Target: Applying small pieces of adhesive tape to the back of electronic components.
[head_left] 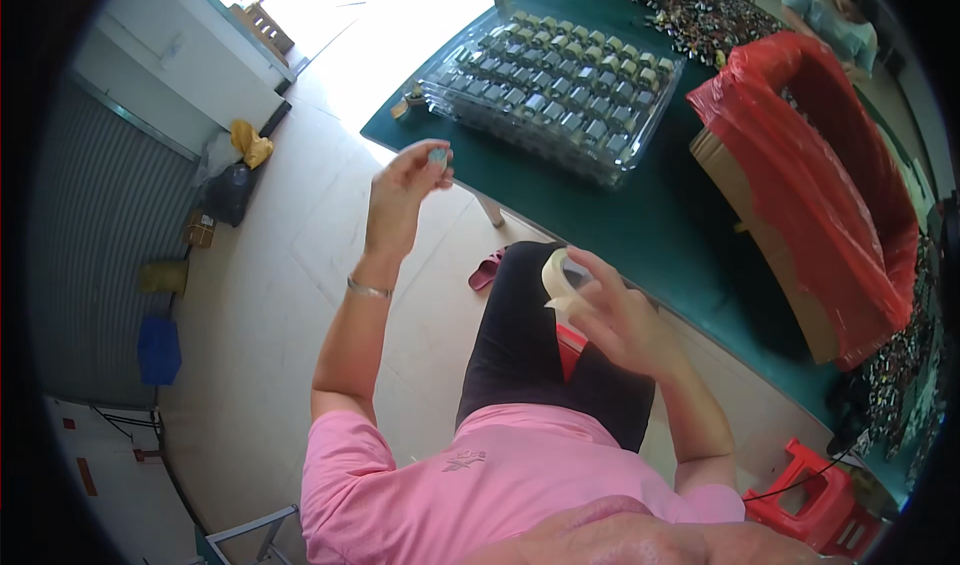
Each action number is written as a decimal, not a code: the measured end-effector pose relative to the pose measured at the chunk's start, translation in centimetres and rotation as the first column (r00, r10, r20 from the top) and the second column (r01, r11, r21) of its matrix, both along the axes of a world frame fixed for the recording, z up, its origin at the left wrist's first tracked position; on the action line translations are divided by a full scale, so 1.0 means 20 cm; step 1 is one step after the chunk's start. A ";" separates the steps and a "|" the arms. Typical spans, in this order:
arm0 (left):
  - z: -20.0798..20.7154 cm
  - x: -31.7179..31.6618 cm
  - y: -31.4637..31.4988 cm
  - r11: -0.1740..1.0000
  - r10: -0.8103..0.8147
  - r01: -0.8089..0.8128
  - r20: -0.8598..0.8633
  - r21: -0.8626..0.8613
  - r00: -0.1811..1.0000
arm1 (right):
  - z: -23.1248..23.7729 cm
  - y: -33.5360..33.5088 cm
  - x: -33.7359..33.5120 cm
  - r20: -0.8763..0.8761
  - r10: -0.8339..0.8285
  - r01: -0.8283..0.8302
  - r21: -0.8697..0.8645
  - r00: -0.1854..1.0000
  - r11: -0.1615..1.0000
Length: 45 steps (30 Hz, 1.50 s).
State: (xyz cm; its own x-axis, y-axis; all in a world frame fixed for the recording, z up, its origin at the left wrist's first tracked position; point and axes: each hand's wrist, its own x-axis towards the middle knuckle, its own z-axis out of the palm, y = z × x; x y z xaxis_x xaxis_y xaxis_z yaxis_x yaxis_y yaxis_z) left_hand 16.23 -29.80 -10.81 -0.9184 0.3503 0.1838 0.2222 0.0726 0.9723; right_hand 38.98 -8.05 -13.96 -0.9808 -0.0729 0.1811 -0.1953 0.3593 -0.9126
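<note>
Here, just above and left of the frame's centre, the left hand (402,187) pinches a small piece (438,155) between its fingers. Right of centre, the right hand (628,327) holds a tape roll (553,277) in curved fingers. A clear tray (545,145) sits on the table (640,235) at upper centre.

No words or numbers are legible. At six o'clock, the pink shirt (540,475) bears a small dark print (465,460) on its chest, a star-like outline with marks beside it too small to make out. At eight o'clock, red patches (87,476) stand on the white panel (125,510); whether they carry lettering cannot be told.
</note>
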 end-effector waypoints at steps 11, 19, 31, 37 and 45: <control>0.19 -1.19 0.78 0.877 -0.012 -0.210 -0.456 -0.433 0.890 | -0.31 0.10 -0.56 -0.415 0.374 0.046 0.718 0.830 0.695; -0.04 -1.58 1.02 0.638 -0.104 -0.387 -0.573 -0.665 0.813 | -0.34 0.15 -0.58 -0.299 0.361 -0.063 0.688 0.883 0.723; -0.10 -1.64 0.95 0.786 -0.091 -0.248 -0.503 -0.566 0.859 | -0.38 0.17 -0.60 -0.315 0.330 -0.046 0.658 0.890 0.752; -0.11 -1.57 1.04 0.760 -0.194 -0.314 -0.659 -0.569 0.726 | -0.36 0.20 -0.57 -0.228 0.341 -0.097 0.686 0.912 0.721; -0.17 -1.08 0.28 0.802 0.406 -0.597 -0.737 0.005 0.541 | -0.46 0.17 -0.58 -0.392 0.288 0.018 0.618 0.874 0.786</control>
State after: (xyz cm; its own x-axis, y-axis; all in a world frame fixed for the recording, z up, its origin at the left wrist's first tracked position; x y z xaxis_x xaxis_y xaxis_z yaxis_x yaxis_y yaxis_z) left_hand -5.31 -24.22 -14.17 -0.5966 -0.0117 0.8024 0.6534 0.5734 0.4942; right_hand 27.43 -4.69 -23.23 -0.7702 -0.4387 0.4630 -0.6076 0.7255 -0.3232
